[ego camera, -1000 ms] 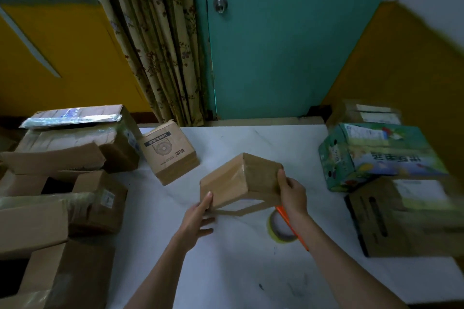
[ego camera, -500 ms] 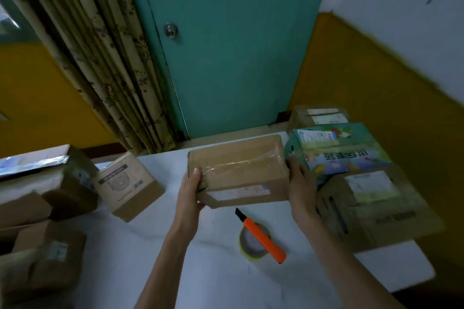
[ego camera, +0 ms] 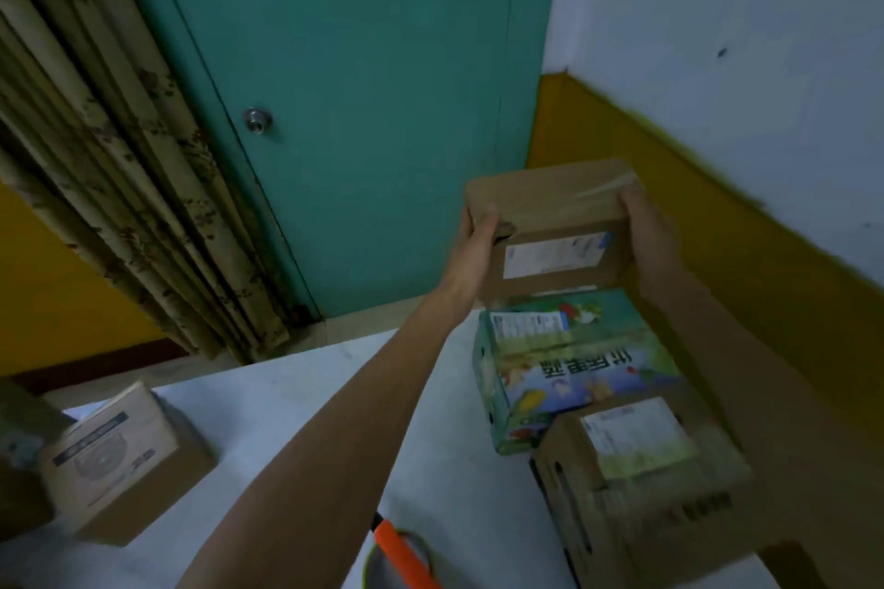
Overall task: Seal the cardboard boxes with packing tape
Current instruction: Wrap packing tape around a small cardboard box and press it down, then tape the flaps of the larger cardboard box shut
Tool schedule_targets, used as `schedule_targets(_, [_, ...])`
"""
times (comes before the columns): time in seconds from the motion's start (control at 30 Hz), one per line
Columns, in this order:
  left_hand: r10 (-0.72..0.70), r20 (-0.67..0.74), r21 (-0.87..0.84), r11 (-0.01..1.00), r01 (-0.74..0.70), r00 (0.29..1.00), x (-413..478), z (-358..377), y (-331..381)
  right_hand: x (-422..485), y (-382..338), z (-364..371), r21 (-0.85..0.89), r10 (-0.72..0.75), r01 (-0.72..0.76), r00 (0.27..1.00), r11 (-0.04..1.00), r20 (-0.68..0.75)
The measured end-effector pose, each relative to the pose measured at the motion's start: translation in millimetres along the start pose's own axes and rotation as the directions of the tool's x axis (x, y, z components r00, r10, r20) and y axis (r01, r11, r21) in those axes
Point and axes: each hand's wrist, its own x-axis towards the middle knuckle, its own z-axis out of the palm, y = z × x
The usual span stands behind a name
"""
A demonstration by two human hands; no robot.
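A brown cardboard box [ego camera: 550,201] with clear tape across its top and a white label on its near side is held up at the far right, above and behind a green printed carton [ego camera: 574,368]. My left hand [ego camera: 478,230] grips its left end with the thumb on top. My right hand [ego camera: 646,230] grips its right end. A roll of packing tape [ego camera: 411,560] lies on the white table [ego camera: 296,402] at the bottom edge, with an orange utility knife [ego camera: 402,555] lying across it.
A brown box with a white label [ego camera: 641,483] sits at the table's right front, touching the green carton. A small printed box [ego camera: 119,454] stands at the left. Behind the table are a teal door [ego camera: 359,110], a curtain [ego camera: 119,158] and a yellow-and-white wall [ego camera: 717,158].
Both hands have carried the taped box up and away to the far right, over the green carton. The view has swung right, so the left pile of boxes is out of sight.
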Motion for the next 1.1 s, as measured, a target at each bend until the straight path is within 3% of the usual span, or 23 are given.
schedule_targets(0.13, [-0.010,-0.015,0.030,1.000,0.011,1.000,53.5,31.4,-4.8,54.0,9.2,0.3,-0.043,0.003,-0.007,0.996,0.999,-0.093])
schedule_targets(0.47, [-0.152,-0.045,0.080,0.985,0.155,0.987,104.8,53.1,-70.5,102.0,84.4,3.0,-0.143,0.171,-0.178,0.984,0.974,-0.055])
schedule_targets(0.77, [-0.158,-0.079,0.104,0.981,0.166,0.984,111.0,53.7,-69.9,107.3,93.0,7.3,-0.170,0.113,-0.126,0.990,0.977,-0.084])
schedule_targets(0.87, [-0.158,-0.102,0.116,0.979,0.169,0.982,108.0,51.7,-66.3,98.4,88.5,10.5,-0.333,-0.015,-0.021,0.994,0.943,-0.106])
schedule_targets(0.97, [-0.103,-0.171,0.136,0.983,0.127,0.980,96.9,38.8,-59.5,84.2,83.4,14.2,-0.637,-0.306,0.173,0.946,0.751,-0.104])
schedule_targets(1.03, [-0.053,-0.209,0.122,0.989,0.080,0.976,84.6,23.9,-51.3,71.0,75.2,21.1,-0.690,-0.438,0.300,0.898,0.659,-0.028])
schedule_targets(1.1, [0.008,-0.218,0.134,0.991,0.022,0.976,65.2,4.8,-42.7,52.8,65.9,33.7,-0.657,-0.492,0.399,0.869,0.639,0.050])
